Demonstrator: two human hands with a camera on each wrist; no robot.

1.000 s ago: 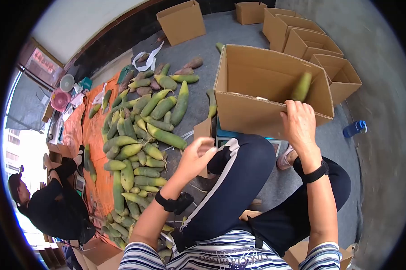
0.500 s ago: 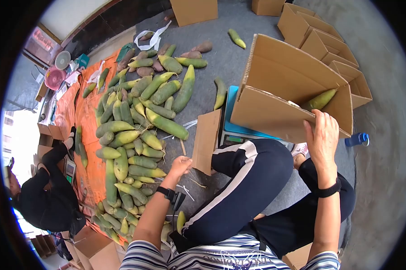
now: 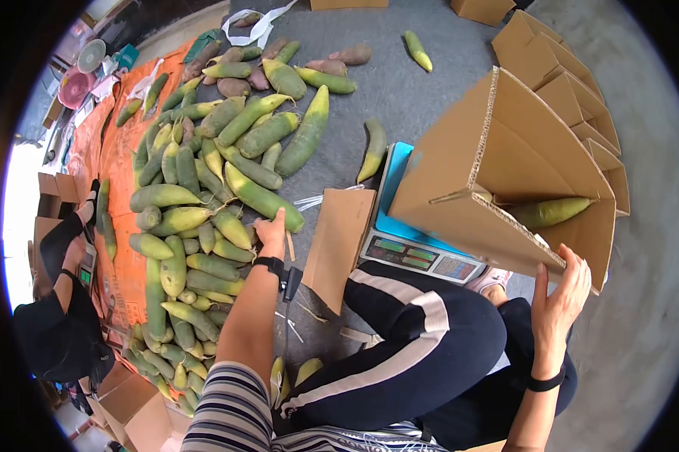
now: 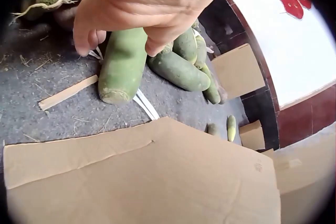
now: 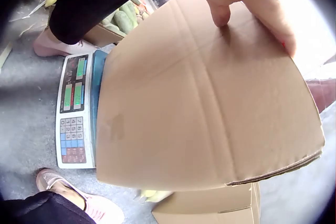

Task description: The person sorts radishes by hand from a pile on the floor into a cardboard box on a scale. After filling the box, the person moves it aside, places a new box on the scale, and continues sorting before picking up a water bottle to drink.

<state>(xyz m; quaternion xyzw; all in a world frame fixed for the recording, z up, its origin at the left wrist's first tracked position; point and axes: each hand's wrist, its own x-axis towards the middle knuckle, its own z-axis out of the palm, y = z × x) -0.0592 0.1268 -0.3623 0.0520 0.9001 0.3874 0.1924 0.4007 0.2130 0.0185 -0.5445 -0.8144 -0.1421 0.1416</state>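
Spreading its fingers, the left hand [image 3: 270, 232] straddles a green radish [image 3: 258, 196], center left.
At right, the right hand [image 3: 561, 300] grips a cardboard box [image 3: 441, 200].

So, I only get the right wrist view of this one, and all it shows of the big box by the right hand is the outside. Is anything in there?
Observer: Yes, the head view looks in over the rim: a green radish lies inside the cardboard box. Part of the inside is hidden, so I can't give you a full count.

Operator: And the left hand, which I don't see at all?

Observer: The left hand is at the blunt end of a large green radish on the near side of the pile, with its fingers spread to either side. I can't tell whether they touch it.
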